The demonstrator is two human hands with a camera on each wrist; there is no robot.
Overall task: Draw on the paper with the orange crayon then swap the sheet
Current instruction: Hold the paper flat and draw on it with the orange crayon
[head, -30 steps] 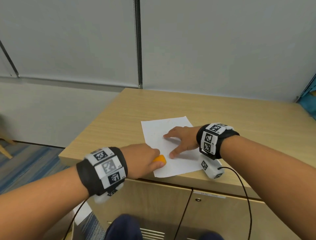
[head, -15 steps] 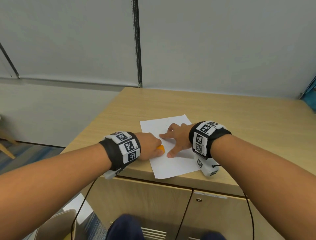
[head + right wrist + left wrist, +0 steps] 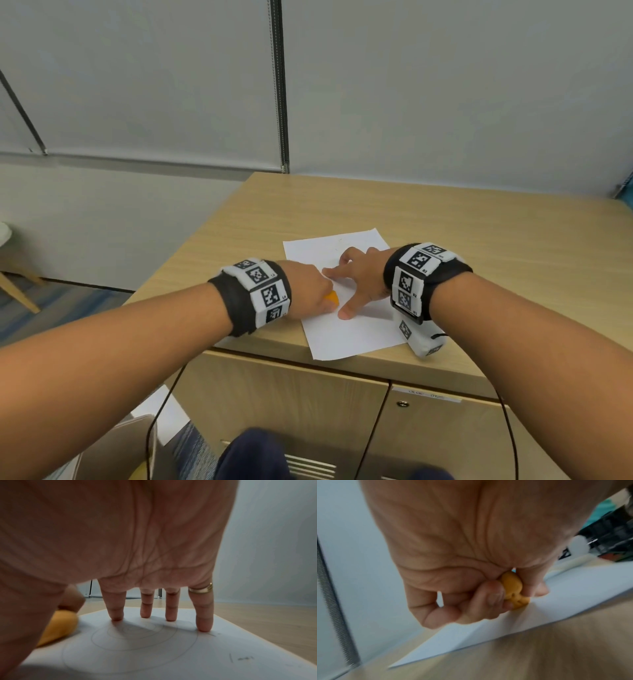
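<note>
In the head view, the paper (image 3: pixel 346 308) is kept flat on the wooden cabinet top (image 3: pixel 479 240) by the right hand (image 3: pixel 359 277), whose fingers are spread and straight on the sheet, probably so that it does not slide under the strokes. Just to the left of this hand, the left hand (image 3: pixel 305 291) is closed into a fist around the orange crayon (image 3: pixel 331 298), and only the tip is seen beyond the knuckles, at the sheet's left edge. In the left wrist view, the orange crayon (image 3: pixel 513 588) is pinched between the thumb and the curled fingers (image 3: pixel 489 601), with its lower end against the paper (image 3: pixel 573 595); the wrist is bent downward. In the right wrist view, four fingertips (image 3: pixel 204 626) are pressed on the paper (image 3: pixel 223 649) ahead of the palm, over faint spiral lines (image 3: pixel 137 639), and the crayon (image 3: pixel 58 626) lies at the thumb side. The drawing step is judged to be in hand; the sheet is not yet swapped.
</note>
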